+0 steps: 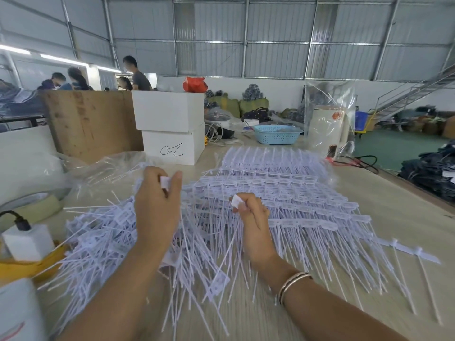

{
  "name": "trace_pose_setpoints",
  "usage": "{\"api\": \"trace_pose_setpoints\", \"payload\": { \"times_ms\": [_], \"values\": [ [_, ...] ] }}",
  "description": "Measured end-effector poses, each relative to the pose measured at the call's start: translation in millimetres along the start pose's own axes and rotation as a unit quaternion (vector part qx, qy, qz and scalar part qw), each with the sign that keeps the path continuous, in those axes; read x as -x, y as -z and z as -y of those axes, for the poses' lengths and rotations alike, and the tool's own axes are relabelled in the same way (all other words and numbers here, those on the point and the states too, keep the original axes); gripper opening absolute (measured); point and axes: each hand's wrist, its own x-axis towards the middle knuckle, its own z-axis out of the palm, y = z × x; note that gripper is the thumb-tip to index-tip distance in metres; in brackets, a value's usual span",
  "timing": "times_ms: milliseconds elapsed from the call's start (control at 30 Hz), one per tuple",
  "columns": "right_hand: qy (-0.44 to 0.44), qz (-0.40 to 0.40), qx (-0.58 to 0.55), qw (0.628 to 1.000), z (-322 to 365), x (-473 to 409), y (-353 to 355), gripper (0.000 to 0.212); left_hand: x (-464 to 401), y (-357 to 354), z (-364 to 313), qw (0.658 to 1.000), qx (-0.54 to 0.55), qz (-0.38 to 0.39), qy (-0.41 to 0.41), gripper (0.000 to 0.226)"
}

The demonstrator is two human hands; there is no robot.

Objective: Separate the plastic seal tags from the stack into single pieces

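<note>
Pinching a tag (165,182) between thumb and fingers, your left hand (157,205) hovers above the loose pile (103,244) of single tags, which spreads under and left of those fingers. Your right hand (253,217) grips another tag (236,201), its fingers curled round the flat head. Just beyond and right of your right fingers lies the stack (283,190) of joined tags, rows overlapping across the desk (394,193). Farther off, past both hands, sit two white boxes (172,126) and a blue basket (277,134).
</note>
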Motion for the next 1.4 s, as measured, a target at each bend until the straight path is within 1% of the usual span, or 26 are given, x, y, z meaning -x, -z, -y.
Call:
{"api": "trace_pose_setpoints", "payload": {
  "times_ms": [33,67,133,200,233,267,300,333,367,433,467,500,567,667,733,800,867,967,1067,1167,1233,1267,1333,1367,1400],
  "values": [
    [-0.001,0.004,0.000,1.000,1.1,0.1,-0.5,0.018,-4.4,3.5,4.3,1.000,-0.012,-0.022,-0.005,0.023],
    [0.005,0.008,0.005,1.000,2.7,-0.2,-1.0,0.025,-7.1,5.8,8.8,0.999,-0.039,-0.027,-0.012,0.023],
    [0.028,0.018,0.029,0.999,5.3,-0.7,-1.6,0.035,-8.0,7.2,18.0,0.986,-0.160,0.009,-0.036,0.020],
    [0.041,0.033,0.052,0.997,5.6,-0.3,-0.6,0.047,-5.2,6.0,23.3,0.955,-0.283,0.049,-0.067,0.018],
    [0.042,0.040,0.055,0.997,5.2,-0.3,0.0,0.048,-4.1,5.6,22.1,0.946,-0.308,0.059,-0.085,0.017],
    [0.039,0.043,0.050,0.997,4.0,-0.6,0.2,0.048,-2.9,4.8,18.1,0.943,-0.306,0.062,-0.112,0.016],
    [0.030,0.044,0.038,0.998,2.9,-0.7,0.1,0.046,-1.5,3.5,11.4,0.945,-0.282,0.071,-0.148,0.016],
    [0.020,0.041,0.022,0.999,2.2,-0.6,-0.2,0.046,0.8,1.5,3.1,0.948,-0.244,0.096,-0.179,0.021],
    [0.015,0.038,0.009,0.999,2.0,-0.6,-0.7,0.045,4.1,-1.9,-5.0,0.950,-0.209,0.136,-0.190,0.030],
    [0.020,0.043,-0.003,0.999,1.4,0.1,-1.3,0.044,14.6,-10.7,-16.4,0.946,-0.174,0.224,-0.159,0.048],
    [0.025,0.048,-0.002,0.999,0.6,0.3,-1.6,0.044,19.9,-15.2,-17.9,0.942,-0.168,0.258,-0.130,0.051],
    [0.030,0.051,0.000,0.998,0.1,0.7,-1.7,0.042,25.4,-18.6,-17.5,0.943,-0.152,0.279,-0.102,0.049],
    [0.028,0.056,-0.002,0.998,0.7,1.1,-2.0,0.036,32.2,-23.2,-16.5,0.952,-0.071,0.290,-0.064,0.039],
    [0.029,0.082,-0.016,0.996,2.0,-1.5,-1.2,0.032,33.3,-21.9,-19.6,0.960,0.050,0.275,-0.031,0.031],
    [0.042,0.089,-0.006,0.995,1.4,-5.2,2.2,0.029,32.2,-20.3,-18.1,0.963,0.096,0.253,-0.001,0.027],
    [0.052,0.101,-0.004,0.993,1.1,-8.7,5.6,0.024,32.9,-20.1,-14.7,0.963,0.096,0.251,0.021,0.023],
    [0.054,0.118,-0.025,0.991,3.7,-9.8,7.7,0.021,34.3,-21.8,-12.7,0.963,0.095,0.251,0.034,0.023],
    [0.060,0.145,-0.025,0.987,7.1,-10.4,9.2,0.014,33.0,-25.0,-10.0,0.969,0.085,0.228,0.048,0.034],
    [0.059,0.162,-0.008,0.985,3.8,-12.5,10.4,0.024,30.5,-25.3,-7.3,0.971,0.088,0.212,0.059,0.038],
    [0.076,0.154,0.001,0.985,1.2,-13.8,10.1,0.014,30.9,-23.6,-7.3,0.968,0.115,0.213,0.071,0.036],
    [0.099,0.134,0.016,0.986,1.3,-13.6,8.2,0.012,32.5,-24.7,-8.5,0.963,0.143,0.205,0.102,0.038],
    [0.111,0.121,0.026,0.986,0.8,-13.2,7.2,0.012,32.8,-25.8,-9.3,0.959,0.159,0.197,0.128,0.040],
    [0.128,0.092,0.037,0.987,-0.9,-12.7,5.8,0.014,30.9,-27.0,-10.8,0.944,0.198,0.165,0.207,0.042],
    [0.124,0.077,0.034,0.989,-1.4,-12.6,5.9,0.016,28.1,-26.2,-11.7,0.933,0.218,0.143,0.246,0.041],
    [0.114,0.063,0.022,0.991,-1.9,-12.6,6.6,0.018,25.1,-24.2,-11.9,0.930,0.225,0.121,0.263,0.040]
  ]
}}
